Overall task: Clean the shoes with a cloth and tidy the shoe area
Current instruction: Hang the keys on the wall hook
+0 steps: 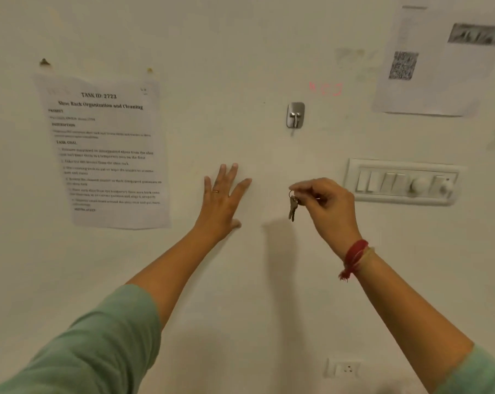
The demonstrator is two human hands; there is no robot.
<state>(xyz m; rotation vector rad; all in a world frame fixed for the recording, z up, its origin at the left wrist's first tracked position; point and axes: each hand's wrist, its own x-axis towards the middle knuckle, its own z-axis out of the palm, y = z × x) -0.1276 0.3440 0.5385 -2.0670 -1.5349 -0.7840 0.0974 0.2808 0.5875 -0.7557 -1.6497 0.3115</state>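
Pinched by their ring (291, 193) in the right hand (323, 203), the keys (292, 208), likely light, stiff and free-swinging, dangle below the metal wall hook (295, 116), while the left hand (222, 200) lies spread flat on the wall (240, 52).

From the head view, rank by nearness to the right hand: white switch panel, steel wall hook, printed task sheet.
1. White switch panel, just right of the right hand.
2. Steel wall hook, above it.
3. Printed task sheet, far left.
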